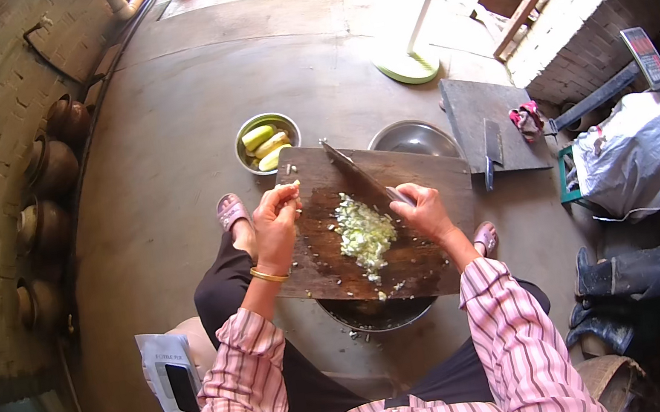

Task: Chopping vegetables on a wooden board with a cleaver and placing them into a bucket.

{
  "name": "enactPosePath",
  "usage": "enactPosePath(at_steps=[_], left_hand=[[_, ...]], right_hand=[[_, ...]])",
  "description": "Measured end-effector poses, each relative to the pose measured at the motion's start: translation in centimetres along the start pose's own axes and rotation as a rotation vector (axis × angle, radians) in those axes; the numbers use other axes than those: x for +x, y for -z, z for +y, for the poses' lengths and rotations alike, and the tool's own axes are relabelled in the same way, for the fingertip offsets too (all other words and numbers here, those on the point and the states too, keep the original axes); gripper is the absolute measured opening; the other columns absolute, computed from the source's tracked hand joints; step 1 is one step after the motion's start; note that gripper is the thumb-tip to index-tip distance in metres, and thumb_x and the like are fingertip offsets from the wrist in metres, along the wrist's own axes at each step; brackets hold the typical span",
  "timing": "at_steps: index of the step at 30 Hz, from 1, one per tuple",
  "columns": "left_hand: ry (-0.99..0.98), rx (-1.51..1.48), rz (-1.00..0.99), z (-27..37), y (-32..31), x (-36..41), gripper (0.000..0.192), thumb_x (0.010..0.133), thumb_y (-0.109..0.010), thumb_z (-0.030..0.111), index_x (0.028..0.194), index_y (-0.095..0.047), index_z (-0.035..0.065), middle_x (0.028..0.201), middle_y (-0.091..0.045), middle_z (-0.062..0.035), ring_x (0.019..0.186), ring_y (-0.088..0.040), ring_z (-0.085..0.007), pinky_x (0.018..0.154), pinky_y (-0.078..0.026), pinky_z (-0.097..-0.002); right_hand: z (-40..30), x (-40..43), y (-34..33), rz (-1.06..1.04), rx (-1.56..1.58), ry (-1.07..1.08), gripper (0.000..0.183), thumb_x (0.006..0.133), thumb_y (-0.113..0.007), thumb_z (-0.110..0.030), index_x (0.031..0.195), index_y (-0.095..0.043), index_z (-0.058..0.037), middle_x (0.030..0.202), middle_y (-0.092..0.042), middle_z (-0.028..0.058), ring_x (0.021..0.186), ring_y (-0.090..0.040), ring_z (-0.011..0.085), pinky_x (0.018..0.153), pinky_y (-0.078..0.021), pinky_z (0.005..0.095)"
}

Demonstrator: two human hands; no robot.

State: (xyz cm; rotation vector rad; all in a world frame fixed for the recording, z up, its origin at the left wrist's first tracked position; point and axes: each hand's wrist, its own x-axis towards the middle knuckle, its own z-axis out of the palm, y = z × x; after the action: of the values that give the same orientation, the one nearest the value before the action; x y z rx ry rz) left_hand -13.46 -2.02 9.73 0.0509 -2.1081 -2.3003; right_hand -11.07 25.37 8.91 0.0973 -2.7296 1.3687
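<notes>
My right hand (421, 211) grips the handle of a kitchen knife (356, 169), its blade slanting up and left over a dark wooden chopping board (322, 259). A heap of finely chopped pale green and white vegetable (363, 233) lies mid-board, left of the knife handle. Above the board's left edge, my left hand (276, 214) has its fingers drawn together, with pale vegetable bits (295, 183) at the fingertips. Under the board's near edge shows a metal basin (380, 318), mostly covered. Scraps are scattered across the board.
Past the board stand a bowl (239, 149) of pale green vegetables (274, 158) and a metal basin (412, 134). A cleaver (492, 141) rests on a dark board (463, 107) at right. A phone (181, 388) lies on a white packet at left. Clay jars (55, 165) line the wall.
</notes>
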Motion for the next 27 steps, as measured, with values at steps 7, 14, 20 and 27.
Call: enactPosePath(at_steps=[7,14,20,27], left_hand=[[0.055,-0.245,0.107,1.9,2.1,0.4,0.015,0.085,-0.05,-0.002,0.094,-0.062,0.0018,0.087,-0.06,-0.0016,0.074,-0.056,-0.0082,0.064,-0.043,-0.0205],[0.063,-0.329,0.209,1.7,3.0,0.7,0.017,0.084,-0.051,-0.002,0.096,-0.062,0.002,0.086,-0.061,-0.0014,0.073,-0.057,-0.0082,0.063,-0.044,-0.0196],[0.083,-0.312,0.225,1.3,4.8,0.4,0.017,0.084,-0.051,-0.002,0.096,-0.062,0.0022,0.086,-0.062,-0.0021,0.07,-0.058,-0.0088,0.06,-0.045,-0.0194],[0.126,-0.391,0.224,2.0,6.6,-0.2,0.019,0.083,-0.051,-0.002,0.097,-0.061,0.0024,0.086,-0.062,-0.0023,0.071,-0.058,-0.0095,0.062,-0.045,-0.0202]], right_hand=[[-2.2,-3.7,0.3,-0.236,0.061,-0.072,0.024,0.073,-0.069,-0.017,0.09,-0.064,-0.0013,0.073,-0.064,0.0124,0.063,-0.061,0.014,0.06,-0.0474,0.0278],[-8.5,-6.4,-10.2,-0.038,0.895,-0.601,0.014,0.084,-0.061,-0.011,0.094,-0.059,-0.0004,0.069,-0.058,0.0016,0.05,-0.05,0.0055,0.043,-0.0388,0.0193],[-11.3,-4.6,-17.5,0.112,1.106,-0.656,0.014,0.087,-0.058,-0.016,0.092,-0.057,-0.0017,0.07,-0.058,0.0018,0.05,-0.051,0.0071,0.044,-0.0414,0.0215],[-10.3,-9.7,-17.1,0.304,1.045,-0.706,0.014,0.087,-0.059,-0.016,0.09,-0.055,-0.0023,0.071,-0.058,0.0036,0.051,-0.052,0.0084,0.044,-0.0425,0.0222]])
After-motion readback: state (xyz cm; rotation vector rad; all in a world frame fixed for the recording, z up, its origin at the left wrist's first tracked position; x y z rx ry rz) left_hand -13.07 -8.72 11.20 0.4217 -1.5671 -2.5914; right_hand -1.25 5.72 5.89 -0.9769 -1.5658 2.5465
